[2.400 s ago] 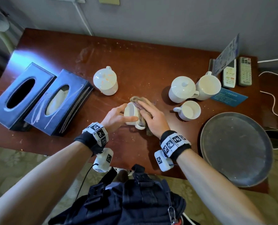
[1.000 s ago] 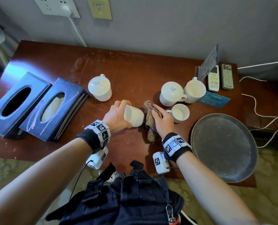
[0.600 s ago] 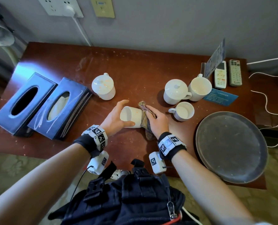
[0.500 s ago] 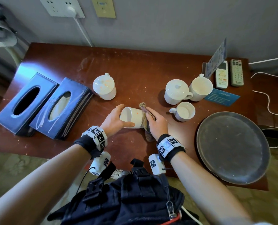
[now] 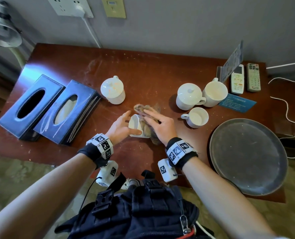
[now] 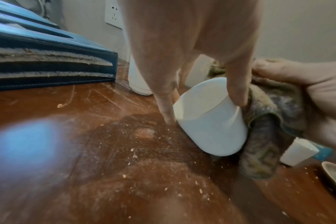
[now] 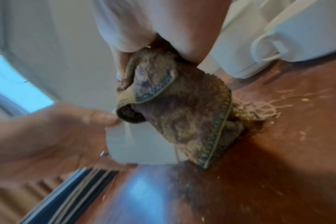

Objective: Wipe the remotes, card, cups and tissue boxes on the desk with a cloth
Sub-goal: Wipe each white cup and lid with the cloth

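While tipped on its side mid-desk [image 5: 143,69], white cup [image 5: 134,125] pinched by left hand [image 5: 120,129], thumb and fingers curled at rim. Right hand [image 5: 162,125] flat, fingers straight, pressing brown cloth [image 5: 147,118] against cup's side. Blue card [image 5: 237,102] print unreadable.

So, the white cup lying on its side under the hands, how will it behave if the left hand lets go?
The cup lies tilted on its round side, so it may roll. It looks like smooth glazed ceramic, probably slippery and breakable. The cloth pressed against it by the right hand may hold it.
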